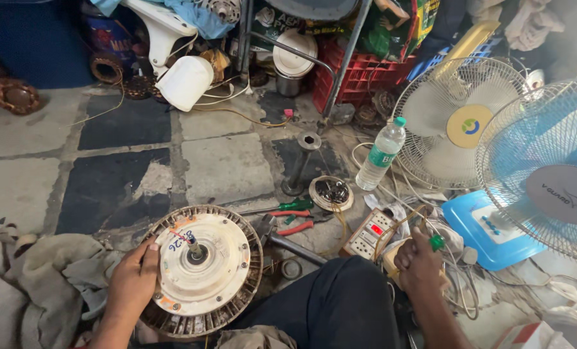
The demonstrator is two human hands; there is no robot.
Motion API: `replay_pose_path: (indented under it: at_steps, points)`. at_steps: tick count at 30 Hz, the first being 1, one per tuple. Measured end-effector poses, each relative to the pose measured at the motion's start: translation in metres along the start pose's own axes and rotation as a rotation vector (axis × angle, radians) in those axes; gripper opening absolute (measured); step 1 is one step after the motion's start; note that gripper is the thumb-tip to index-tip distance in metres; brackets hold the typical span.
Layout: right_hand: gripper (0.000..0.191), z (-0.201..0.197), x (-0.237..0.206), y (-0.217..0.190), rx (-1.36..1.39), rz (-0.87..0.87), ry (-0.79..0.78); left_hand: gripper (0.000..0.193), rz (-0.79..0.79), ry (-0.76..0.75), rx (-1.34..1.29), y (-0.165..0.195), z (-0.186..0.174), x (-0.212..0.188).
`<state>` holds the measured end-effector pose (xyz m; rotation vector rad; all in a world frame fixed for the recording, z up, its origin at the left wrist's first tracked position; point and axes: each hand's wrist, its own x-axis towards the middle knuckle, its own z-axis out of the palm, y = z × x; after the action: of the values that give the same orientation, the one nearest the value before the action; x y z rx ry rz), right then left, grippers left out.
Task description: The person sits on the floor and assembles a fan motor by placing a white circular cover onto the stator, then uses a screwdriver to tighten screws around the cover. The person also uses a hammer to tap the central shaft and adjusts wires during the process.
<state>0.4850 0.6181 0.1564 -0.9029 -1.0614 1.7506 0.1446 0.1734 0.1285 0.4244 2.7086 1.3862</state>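
Note:
My left hand (133, 279) rests on the left rim of a round ceiling fan motor (204, 268), which lies flat on the floor with its shaft pointing up. My right hand (419, 262) is closed around a green-handled tool (436, 242), just right of a white switchboard with sockets and a red display (369, 234). Wires run from the board past that hand. My dark trouser leg (334, 310) lies between the two hands.
Red-handled pliers (296, 226) and a green screwdriver (295, 205) lie behind the motor. A small round part (331, 192), a metal rod (300, 169), a plastic water bottle (380, 155), a white fan (456, 123) and a blue fan (547, 168) stand right. Rags (36, 284) lie left.

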Motion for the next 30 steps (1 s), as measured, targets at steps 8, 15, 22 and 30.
replay_pose_path:
  at_steps: [8, 15, 22, 30]
  points:
    - [0.038, -0.019, -0.012, -0.009, 0.084, -0.009, -0.045, 0.042, 0.027, -0.003, 0.002, -0.013, 0.008, 0.005]
    - [0.039, -0.003, 0.001, 0.0, 0.062, 0.097, 0.009, 0.041, 0.102, 0.027, 0.024, -0.022, 0.012, 0.011]
    - [0.014, -0.017, -0.001, 0.005, 0.01, 0.022, 0.019, 0.04, 0.079, 0.027, 0.049, -0.018, 0.012, 0.013]
    - [0.035, -0.033, 0.009, -0.018, 0.119, 0.158, -0.28, 0.038, 0.178, 0.073, 0.067, -0.026, 0.011, 0.012]
